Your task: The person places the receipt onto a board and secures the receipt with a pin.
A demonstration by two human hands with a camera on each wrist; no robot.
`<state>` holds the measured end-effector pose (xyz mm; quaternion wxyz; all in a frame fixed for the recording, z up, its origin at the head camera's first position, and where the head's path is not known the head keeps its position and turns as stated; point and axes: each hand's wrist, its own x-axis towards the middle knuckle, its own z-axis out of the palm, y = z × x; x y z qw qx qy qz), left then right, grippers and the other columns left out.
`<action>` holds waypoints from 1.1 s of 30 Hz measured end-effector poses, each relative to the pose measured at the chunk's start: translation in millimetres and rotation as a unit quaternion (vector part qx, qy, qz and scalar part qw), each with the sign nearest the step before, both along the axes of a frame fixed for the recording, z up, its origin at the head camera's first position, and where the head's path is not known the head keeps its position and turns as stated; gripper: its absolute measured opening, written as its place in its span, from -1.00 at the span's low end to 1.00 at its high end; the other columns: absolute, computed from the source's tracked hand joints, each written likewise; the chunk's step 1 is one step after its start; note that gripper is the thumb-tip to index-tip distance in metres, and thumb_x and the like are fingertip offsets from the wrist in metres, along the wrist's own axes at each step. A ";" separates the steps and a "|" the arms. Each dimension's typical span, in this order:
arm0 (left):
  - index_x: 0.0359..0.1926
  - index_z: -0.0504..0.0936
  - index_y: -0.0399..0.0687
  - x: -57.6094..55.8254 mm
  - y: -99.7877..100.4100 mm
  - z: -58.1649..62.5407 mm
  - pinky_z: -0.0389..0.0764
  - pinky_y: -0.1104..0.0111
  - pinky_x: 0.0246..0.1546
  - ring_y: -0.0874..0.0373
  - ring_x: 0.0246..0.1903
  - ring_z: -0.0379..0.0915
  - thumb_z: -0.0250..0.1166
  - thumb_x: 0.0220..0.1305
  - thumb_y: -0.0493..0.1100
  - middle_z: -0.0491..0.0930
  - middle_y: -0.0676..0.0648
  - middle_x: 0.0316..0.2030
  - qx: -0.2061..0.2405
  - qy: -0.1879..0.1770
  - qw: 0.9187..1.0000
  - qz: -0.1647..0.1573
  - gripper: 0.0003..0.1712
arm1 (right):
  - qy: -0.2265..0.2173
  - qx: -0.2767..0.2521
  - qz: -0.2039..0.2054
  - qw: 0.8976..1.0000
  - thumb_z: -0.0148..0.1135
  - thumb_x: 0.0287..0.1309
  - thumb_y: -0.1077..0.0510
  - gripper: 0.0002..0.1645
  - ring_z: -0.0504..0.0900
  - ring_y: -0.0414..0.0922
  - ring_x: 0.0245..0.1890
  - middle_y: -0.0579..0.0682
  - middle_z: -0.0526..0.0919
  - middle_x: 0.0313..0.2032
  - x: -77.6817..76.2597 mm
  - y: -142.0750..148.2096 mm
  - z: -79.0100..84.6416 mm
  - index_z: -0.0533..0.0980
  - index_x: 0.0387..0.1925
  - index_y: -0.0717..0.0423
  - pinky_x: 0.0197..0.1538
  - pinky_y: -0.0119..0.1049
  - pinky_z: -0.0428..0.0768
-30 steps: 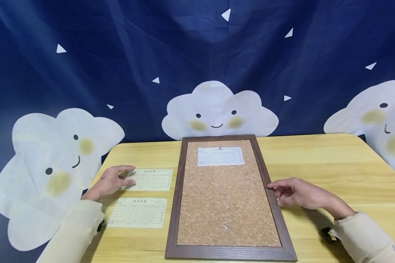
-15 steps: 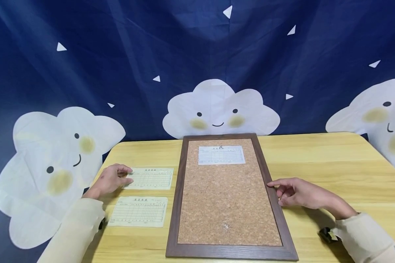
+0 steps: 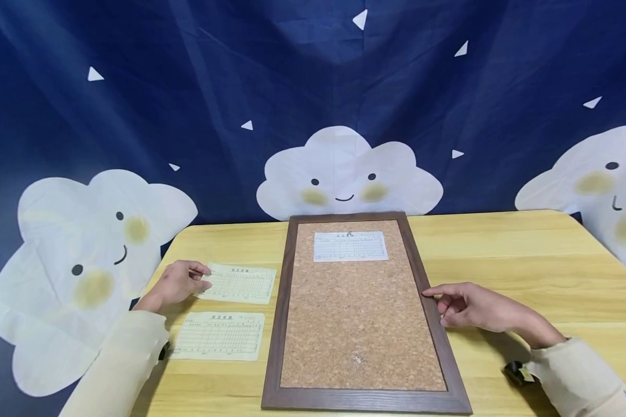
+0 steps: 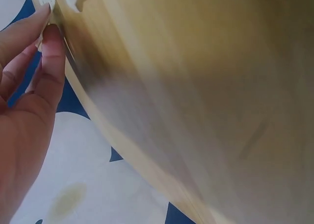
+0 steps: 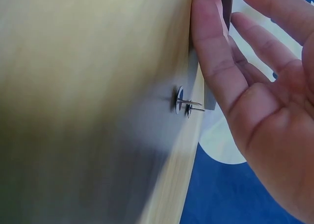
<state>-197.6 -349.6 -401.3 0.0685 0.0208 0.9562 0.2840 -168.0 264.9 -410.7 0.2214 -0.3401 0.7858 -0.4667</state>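
My left hand [image 3: 174, 285] pinches the left end of the upper paper slip [image 3: 242, 284], a pale green printed form lifted a little askew. Its thumb and fingertips meet at the paper edge in the left wrist view. Just below lies a second matching slip [image 3: 219, 336], flat on the table. My right hand [image 3: 477, 307] touches the right side of the dark-framed cork board [image 3: 362, 324], index finger stretched onto the frame and thumb by its outer edge. A white form [image 3: 350, 248] is fixed near the board's top by a small tack [image 3: 350, 234].
Two thumbtacks [image 5: 179, 101] stand points up on the wooden table [image 5: 98, 62] near my right hand, seen only in the right wrist view. A blue curtain [image 3: 214, 87] with smiling clouds hangs behind the table.
My left hand's fingers have closed onto the upper slip's left end, and the slip has lifted and turned slightly. The right hand stays at the board's frame.
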 end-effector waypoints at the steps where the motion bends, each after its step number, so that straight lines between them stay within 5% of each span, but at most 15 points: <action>1: -0.11 0.70 -0.25 -0.6 0.7 0.2 0.55 0.27 -0.25 0.12 -0.32 0.53 0.44 0.18 -0.27 0.60 -0.06 -0.31 0.003 -0.003 1.000 0.001 -0.75 | -0.002 0.000 -0.001 1.000 0.30 0.20 0.38 -0.36 0.57 -0.30 -0.31 0.07 0.54 -0.24 0.5 0.1 0.4 0.31 0.24 0.62 -0.27 -0.41 0.62; 10: -0.02 0.69 -0.28 -0.2 1.3 7.0 0.57 0.33 -0.26 0.11 -0.28 0.58 0.44 0.22 -0.20 0.67 -0.09 -0.28 0.023 0.006 1.000 -0.001 -0.66 | -0.003 0.003 -0.004 1.000 0.29 0.20 0.39 -0.36 0.56 -0.30 -0.32 0.07 0.54 -0.25 1.4 -0.2 1.6 0.31 0.24 0.62 -0.28 -0.42 0.61; 17: 0.12 0.65 -0.24 -0.1 -1.2 19.4 0.62 0.38 -0.21 -0.11 0.02 0.56 0.46 0.22 -0.04 0.65 -0.28 -0.04 0.087 -0.019 0.995 0.039 -0.48 | -0.007 0.009 -0.005 1.000 0.28 0.21 0.38 -0.35 0.57 -0.28 -0.31 0.06 0.53 -0.25 0.6 -0.5 1.7 0.30 0.26 0.61 -0.26 -0.41 0.61; 23: 0.16 0.61 -0.29 -2.3 -4.4 24.9 0.60 0.47 -0.19 -0.15 0.06 0.57 0.46 0.22 0.02 0.65 -0.32 0.00 0.117 -0.009 0.992 0.043 -0.39 | -0.015 0.008 -0.005 1.000 0.26 0.20 0.40 -0.35 0.58 -0.26 -0.31 0.07 0.54 -0.25 -0.1 -1.2 2.4 0.29 0.26 0.62 -0.25 -0.40 0.62; 33: 0.17 0.60 -0.32 -6.8 -1.1 34.9 0.58 0.58 -0.19 0.50 -0.16 0.56 0.47 0.21 0.05 0.65 -0.27 0.03 0.160 0.040 0.985 0.044 -0.34 | -0.026 0.004 -0.009 1.000 0.26 0.20 0.40 -0.34 0.59 -0.25 -0.32 0.08 0.52 -0.26 0.8 0.0 1.3 0.28 0.27 0.61 -0.24 -0.39 0.62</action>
